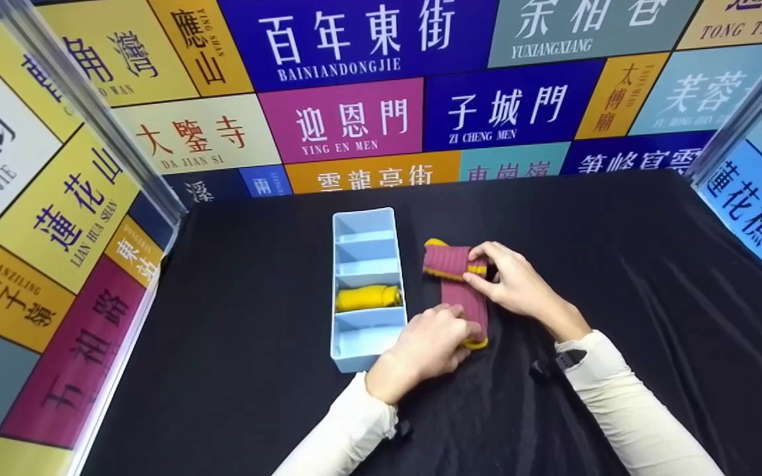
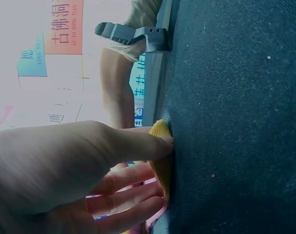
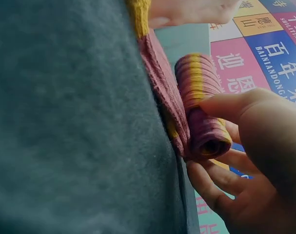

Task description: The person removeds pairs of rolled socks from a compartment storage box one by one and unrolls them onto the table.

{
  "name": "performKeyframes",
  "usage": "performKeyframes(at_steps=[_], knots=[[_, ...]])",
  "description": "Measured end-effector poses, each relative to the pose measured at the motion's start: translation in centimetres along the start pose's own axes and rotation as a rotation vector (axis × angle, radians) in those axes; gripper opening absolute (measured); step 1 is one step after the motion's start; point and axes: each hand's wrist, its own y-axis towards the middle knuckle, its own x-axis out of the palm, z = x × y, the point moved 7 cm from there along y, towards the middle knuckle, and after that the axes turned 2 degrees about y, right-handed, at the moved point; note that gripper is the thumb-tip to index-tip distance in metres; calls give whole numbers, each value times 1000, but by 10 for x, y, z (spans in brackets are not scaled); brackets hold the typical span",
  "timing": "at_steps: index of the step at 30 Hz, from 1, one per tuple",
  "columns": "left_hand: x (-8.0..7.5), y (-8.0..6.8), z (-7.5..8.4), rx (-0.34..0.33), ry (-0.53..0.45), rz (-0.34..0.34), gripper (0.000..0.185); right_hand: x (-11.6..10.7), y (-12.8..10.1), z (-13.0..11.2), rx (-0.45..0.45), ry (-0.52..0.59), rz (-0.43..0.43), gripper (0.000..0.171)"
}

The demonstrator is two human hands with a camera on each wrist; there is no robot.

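A maroon ribbed sock [image 1: 464, 297] with yellow trim lies on the black cloth [image 1: 619, 277], just right of a light blue divided box [image 1: 348, 357]. My right hand [image 1: 478, 266] grips the sock's far end, which is rolled into a tight coil [image 3: 201, 87]; thumb and fingers of the right hand [image 3: 201, 139] curl round that coil. My left hand [image 1: 467, 334] holds the near yellow toe end [image 2: 160, 127], with the thumb [image 2: 138, 146] on it and the fingers beside it. A rolled yellow sock [image 1: 368, 297] sits in the box's third compartment.
The box's other compartments show no contents. Walls of coloured sign panels [image 1: 341, 119] with metal posts [image 1: 83, 99] enclose the cloth on the left, back and right. Black straps [image 1: 566, 360] sit at both wrists.
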Motion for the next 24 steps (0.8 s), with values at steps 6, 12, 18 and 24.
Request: performKeyframes(at_steps=[6, 12, 18, 24], knots=[[3, 1, 0, -41, 22, -18, 28, -1, 8, 6, 36, -8, 17, 30], [6, 1, 2, -43, 66, -47, 29, 1, 13, 13, 65, 42, 23, 33], [9, 1, 2, -76, 86, -82, 39, 2, 16, 14, 25, 54, 37, 41], [10, 1, 3, -84, 103, -96, 41, 4, 18, 15, 24, 41, 3, 33]])
